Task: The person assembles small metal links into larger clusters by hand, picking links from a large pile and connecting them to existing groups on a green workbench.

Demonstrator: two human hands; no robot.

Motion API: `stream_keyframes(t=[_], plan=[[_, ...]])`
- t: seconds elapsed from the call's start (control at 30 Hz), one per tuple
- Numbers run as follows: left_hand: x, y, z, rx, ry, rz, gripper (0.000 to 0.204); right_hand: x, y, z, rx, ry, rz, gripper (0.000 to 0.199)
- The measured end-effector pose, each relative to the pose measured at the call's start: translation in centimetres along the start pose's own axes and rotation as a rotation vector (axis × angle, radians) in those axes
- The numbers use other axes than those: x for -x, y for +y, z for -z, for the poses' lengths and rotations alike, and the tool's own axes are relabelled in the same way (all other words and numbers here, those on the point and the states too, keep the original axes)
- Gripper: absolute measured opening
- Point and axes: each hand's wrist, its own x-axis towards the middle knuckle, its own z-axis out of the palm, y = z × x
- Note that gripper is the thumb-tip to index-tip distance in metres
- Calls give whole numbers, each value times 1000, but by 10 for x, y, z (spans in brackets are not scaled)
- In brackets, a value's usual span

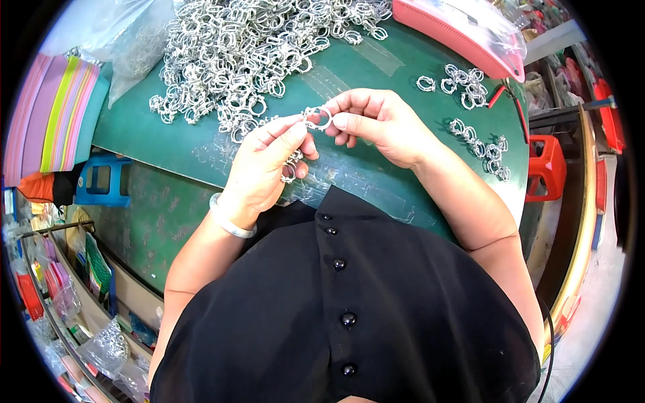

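Observation:
In front of my chest, both hands meet over the table at one silver metal ring with a small knobbed fitting. My left hand pinches the fitting side between thumb and fingers. Its lower fingers curl round more silver rings, partly hidden by the palm. My right hand is closed, thumb against forefinger, on the opposite side of the same ring. Just beyond my hands spreads a large heap of similar silver rings. What exactly the rings are for cannot be made out.
Two small groups of rings lie to the right on the green table. A pink basket stands at the far right, with red-handled pliers nearby. Left are a plastic bag, striped bins, a blue stool; a red stool is right.

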Motion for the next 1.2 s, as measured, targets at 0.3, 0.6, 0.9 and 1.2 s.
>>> stream_keyframes(t=[0.3,0.6,0.9,1.2], plan=[[0,-1,0,-43,-3,11,29,3,-1,-3,48,36,60,15],[1,2,2,-18,36,4,26,2,5,-3,237,18,246,12],[-2,1,-2,-63,74,-23,28,3,10,-5,191,50,276,22],[-3,-3,2,-78,-1,-116,36,1,8,-6,96,38,337,35]])
